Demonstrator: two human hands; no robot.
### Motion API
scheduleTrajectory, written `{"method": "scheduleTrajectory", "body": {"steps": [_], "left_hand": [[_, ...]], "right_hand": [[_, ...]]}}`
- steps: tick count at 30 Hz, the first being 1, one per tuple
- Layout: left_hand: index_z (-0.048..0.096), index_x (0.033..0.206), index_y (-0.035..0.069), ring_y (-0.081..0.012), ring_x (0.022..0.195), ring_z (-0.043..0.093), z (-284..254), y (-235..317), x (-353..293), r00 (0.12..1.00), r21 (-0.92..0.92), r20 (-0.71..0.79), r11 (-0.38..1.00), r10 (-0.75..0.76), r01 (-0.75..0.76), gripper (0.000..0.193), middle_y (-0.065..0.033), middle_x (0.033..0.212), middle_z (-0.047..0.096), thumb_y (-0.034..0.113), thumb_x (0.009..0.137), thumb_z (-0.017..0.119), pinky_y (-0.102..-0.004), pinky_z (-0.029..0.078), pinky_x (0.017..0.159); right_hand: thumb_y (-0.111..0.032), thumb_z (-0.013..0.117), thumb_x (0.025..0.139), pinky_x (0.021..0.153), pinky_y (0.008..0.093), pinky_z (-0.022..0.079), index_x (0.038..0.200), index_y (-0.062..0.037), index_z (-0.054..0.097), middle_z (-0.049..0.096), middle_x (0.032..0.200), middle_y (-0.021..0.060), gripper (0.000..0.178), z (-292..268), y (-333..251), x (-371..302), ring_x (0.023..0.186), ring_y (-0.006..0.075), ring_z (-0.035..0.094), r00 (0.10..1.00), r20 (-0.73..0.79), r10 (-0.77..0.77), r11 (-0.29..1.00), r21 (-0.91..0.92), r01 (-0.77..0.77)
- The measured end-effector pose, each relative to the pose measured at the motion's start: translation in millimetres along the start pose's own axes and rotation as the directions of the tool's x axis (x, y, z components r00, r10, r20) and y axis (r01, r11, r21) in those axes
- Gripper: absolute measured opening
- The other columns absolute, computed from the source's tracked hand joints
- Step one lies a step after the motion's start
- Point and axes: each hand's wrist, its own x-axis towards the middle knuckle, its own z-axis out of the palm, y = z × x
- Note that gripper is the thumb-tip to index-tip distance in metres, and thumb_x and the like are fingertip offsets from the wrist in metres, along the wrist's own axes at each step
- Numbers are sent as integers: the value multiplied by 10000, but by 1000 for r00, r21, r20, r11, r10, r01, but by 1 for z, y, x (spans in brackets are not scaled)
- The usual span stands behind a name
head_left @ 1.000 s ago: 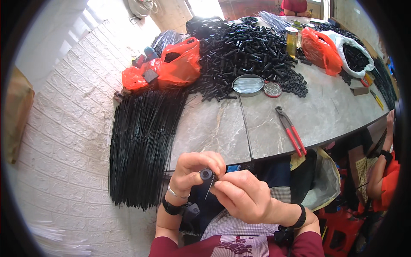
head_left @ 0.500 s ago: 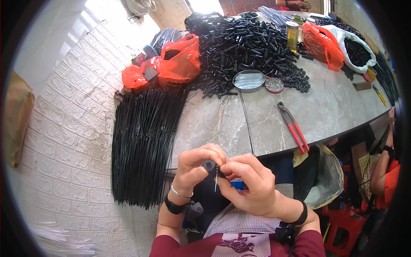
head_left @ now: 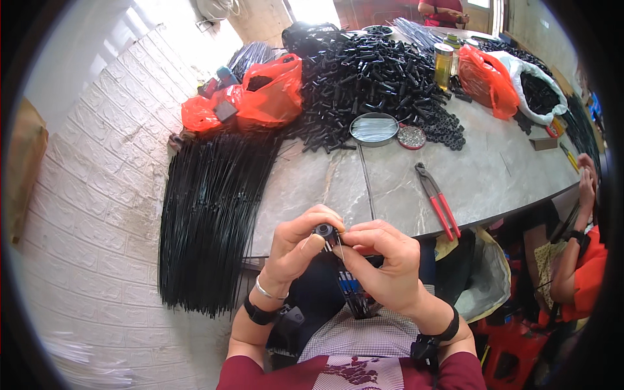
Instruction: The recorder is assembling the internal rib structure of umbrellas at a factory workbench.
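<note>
Above my lap, my left hand point(head_left: 296, 246) is closed round a small black tubular fitting point(head_left: 324, 231) whose round end faces up. My right hand point(head_left: 387, 261) pinches a thin pale metal wire point(head_left: 342, 251) against the side of the fitting, so the fingertips of both hands nearly meet. Exactly how the wire joins the fitting is hidden by my fingers. Below them, thin black rods with blue parts point(head_left: 349, 283) lie over the checked cloth point(head_left: 364, 335) on my lap.
Red-handled pliers point(head_left: 439, 200) lie on the grey table point(head_left: 312, 185). Beyond are a round tin of wires point(head_left: 374, 130), a small dish of metal bits point(head_left: 411, 137) and heaped black fittings point(head_left: 370, 71). Long black rods point(head_left: 211, 221) overhang at left. A co-worker's arm point(head_left: 575, 240) is at right.
Both hands have shifted slightly up with the fitting. The wire now tilts differently beside it, and the black rods with blue parts on my lap show more. The co-worker's hands at right have come into view.
</note>
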Motion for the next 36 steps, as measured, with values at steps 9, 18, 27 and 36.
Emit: {"method": "scheduleTrajectory", "body": {"steps": [9,18,27,36], "left_hand": [[595,1078,-54,-176,947,546,6,2,1,999,116,-29,993,39,-36,351,-120,1013,599,264,935,555,-292,432,824],[583,1097,-51,-161,946,548,16,8,-1,997,220,-55,974,63,-49,309,-111,1025,597,219,954,534,-270,435,817],[577,1094,-51,-157,950,544,15,4,-3,995,205,-78,978,59,-42,312,-105,1040,589,227,959,537,-268,428,826],[582,1106,-41,-141,933,542,18,6,-3,996,237,-76,971,45,-26,289,-92,1042,588,204,958,542,-250,432,799]], "right_hand": [[69,702,754,664,252,571,888,28,644,648,904,120,152,-1,3,-1,801,153,659,993,32,116,978,172,-120],[67,713,746,683,248,572,864,33,656,644,888,114,135,-4,-5,1,813,145,658,991,92,94,991,82,-102],[59,720,744,686,251,572,902,31,656,644,906,123,173,-1,-2,-4,811,155,662,985,16,174,970,168,-174],[59,742,723,652,252,536,897,28,661,647,918,125,194,0,-3,-7,780,165,659,996,-63,-66,996,-67,62]]}}
